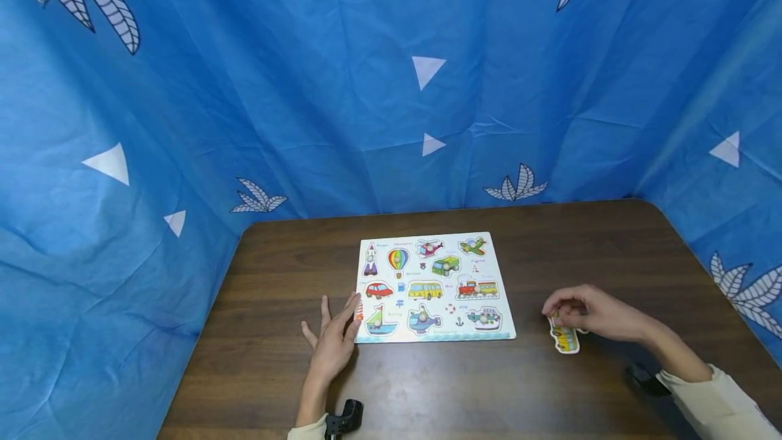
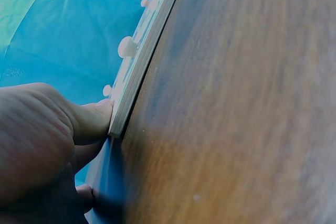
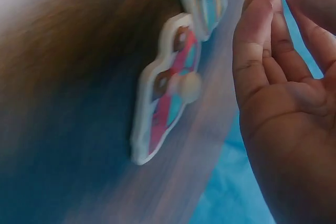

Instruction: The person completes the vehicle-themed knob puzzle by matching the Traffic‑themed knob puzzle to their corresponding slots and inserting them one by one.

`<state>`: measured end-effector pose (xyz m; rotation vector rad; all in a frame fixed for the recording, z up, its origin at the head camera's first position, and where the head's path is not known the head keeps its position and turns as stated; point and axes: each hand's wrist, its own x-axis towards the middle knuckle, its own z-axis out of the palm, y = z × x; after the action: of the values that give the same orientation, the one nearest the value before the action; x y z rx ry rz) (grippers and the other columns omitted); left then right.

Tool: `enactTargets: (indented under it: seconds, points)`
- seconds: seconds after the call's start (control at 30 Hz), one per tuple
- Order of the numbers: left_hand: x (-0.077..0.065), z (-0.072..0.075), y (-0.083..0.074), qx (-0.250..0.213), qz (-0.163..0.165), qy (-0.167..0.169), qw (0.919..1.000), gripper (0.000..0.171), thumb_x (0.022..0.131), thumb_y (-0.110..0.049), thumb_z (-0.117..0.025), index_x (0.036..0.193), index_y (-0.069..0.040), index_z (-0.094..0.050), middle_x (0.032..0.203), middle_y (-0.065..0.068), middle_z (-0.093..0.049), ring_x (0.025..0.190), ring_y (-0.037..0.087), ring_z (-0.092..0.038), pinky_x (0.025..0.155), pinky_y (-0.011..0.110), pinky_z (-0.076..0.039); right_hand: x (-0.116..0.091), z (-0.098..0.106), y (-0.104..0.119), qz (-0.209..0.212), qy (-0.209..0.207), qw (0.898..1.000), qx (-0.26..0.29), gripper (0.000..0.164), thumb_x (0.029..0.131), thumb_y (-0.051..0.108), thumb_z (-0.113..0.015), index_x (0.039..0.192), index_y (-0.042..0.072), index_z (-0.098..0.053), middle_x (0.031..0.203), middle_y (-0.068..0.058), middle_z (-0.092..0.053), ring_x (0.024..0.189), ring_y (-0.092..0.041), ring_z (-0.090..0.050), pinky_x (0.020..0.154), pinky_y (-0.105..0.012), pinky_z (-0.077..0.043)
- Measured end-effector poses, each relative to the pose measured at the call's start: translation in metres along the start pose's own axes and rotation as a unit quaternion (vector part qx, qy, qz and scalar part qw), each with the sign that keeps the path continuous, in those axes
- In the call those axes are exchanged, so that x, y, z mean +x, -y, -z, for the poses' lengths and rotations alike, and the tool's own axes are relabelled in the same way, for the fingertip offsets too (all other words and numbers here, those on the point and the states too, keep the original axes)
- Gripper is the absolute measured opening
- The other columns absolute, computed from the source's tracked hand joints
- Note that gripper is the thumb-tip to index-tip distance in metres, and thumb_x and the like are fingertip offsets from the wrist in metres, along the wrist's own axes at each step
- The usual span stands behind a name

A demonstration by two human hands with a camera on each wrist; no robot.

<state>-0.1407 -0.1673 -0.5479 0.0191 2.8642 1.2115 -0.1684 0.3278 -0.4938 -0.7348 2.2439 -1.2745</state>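
Note:
In the head view a white puzzle board (image 1: 452, 321) with vehicle pictures lies on the table. My left hand (image 1: 332, 345) rests at its lower left, fingers spread, thumb and index finger touching the edge. The left wrist view shows the thumb (image 2: 94, 119) against the board's corner (image 2: 118, 124). To the right of the board my right hand (image 1: 595, 314) bends its fingers over a yellow puzzle piece (image 1: 565, 339). In the right wrist view a red car-shaped piece (image 3: 170, 90) with a knob lies beside this hand. Whether the fingertips pinch anything is unclear.
The brown wooden table (image 1: 440, 392) stretches around the board. Behind it and at the sides hangs a blue curtain (image 1: 342, 87) with white triangles and leaves. Round knobs (image 2: 127, 47) stick up from the board. A black wrist device (image 1: 345, 418) sits at the left cuff.

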Motion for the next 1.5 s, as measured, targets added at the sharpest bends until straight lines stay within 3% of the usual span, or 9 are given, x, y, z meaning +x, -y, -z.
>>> enactTargets:
  seconds: [0.27,0.53,0.73,1.2,1.33,1.5]
  points:
    - [0.0,0.0,0.0,0.003,0.001,0.0,1.0,0.05,0.101,-0.016,-0.058,0.15,-0.017,-0.049,0.154,0.006,-0.046,0.153,0.049,0.002,0.103,0.077,0.022,-0.01,0.001,-0.009,-0.015,-0.006,1.0,-0.004,0.023,0.094,-0.007,-0.056,0.112,0.0,-0.068,0.105,-0.015,-0.068,0.082,-0.014,-0.061,0.07,-0.024,-0.056]
    - [-0.001,0.002,-0.001,0.001,-0.015,-0.007,0.9999,0.048,0.101,-0.015,-0.058,0.149,-0.015,-0.05,0.153,0.009,-0.047,0.151,0.053,0.0,0.102,0.079,0.021,-0.012,-0.003,-0.014,0.017,-0.03,0.997,-0.063,0.014,0.093,0.003,-0.067,0.108,0.004,-0.068,0.099,-0.01,-0.069,0.074,-0.007,-0.056,0.06,-0.025,-0.047]
    - [0.001,0.001,0.0,0.006,0.002,0.004,1.0,0.05,0.102,-0.016,-0.057,0.151,-0.018,-0.047,0.155,0.005,-0.045,0.153,0.047,0.003,0.103,0.077,0.023,-0.011,-0.005,-0.012,0.014,-0.038,0.995,-0.096,0.018,0.089,0.002,-0.072,0.106,0.007,-0.069,0.095,-0.001,-0.068,0.073,-0.003,-0.053,0.059,-0.022,-0.046]
    - [0.001,0.001,0.001,0.005,0.01,0.009,0.9999,0.05,0.102,-0.017,-0.057,0.151,-0.018,-0.047,0.156,0.004,-0.044,0.153,0.047,0.004,0.104,0.076,0.023,-0.011,-0.008,-0.004,0.011,-0.024,0.994,-0.108,0.018,0.093,0.0,-0.067,0.107,0.011,-0.07,0.101,-0.002,-0.071,0.083,-0.001,-0.06,0.065,-0.025,-0.053]
    - [0.001,0.001,0.0,0.004,0.01,0.006,0.9999,0.05,0.102,-0.017,-0.057,0.151,-0.018,-0.048,0.155,0.004,-0.044,0.153,0.047,0.003,0.104,0.076,0.023,-0.009,-0.01,-0.004,0.009,-0.026,0.994,-0.11,0.015,0.09,0.009,-0.072,0.104,0.012,-0.07,0.094,0.001,-0.069,0.076,0.001,-0.057,0.061,-0.023,-0.05]
    - [0.001,0.0,0.0,0.006,0.002,0.002,1.0,0.05,0.102,-0.017,-0.058,0.151,-0.018,-0.048,0.155,0.005,-0.045,0.153,0.048,0.002,0.103,0.077,0.023,-0.005,-0.013,-0.003,0.012,-0.037,0.991,-0.131,0.014,0.09,0.005,-0.072,0.101,0.014,-0.069,0.085,0.008,-0.063,0.068,0.003,-0.048,0.055,-0.022,-0.043]
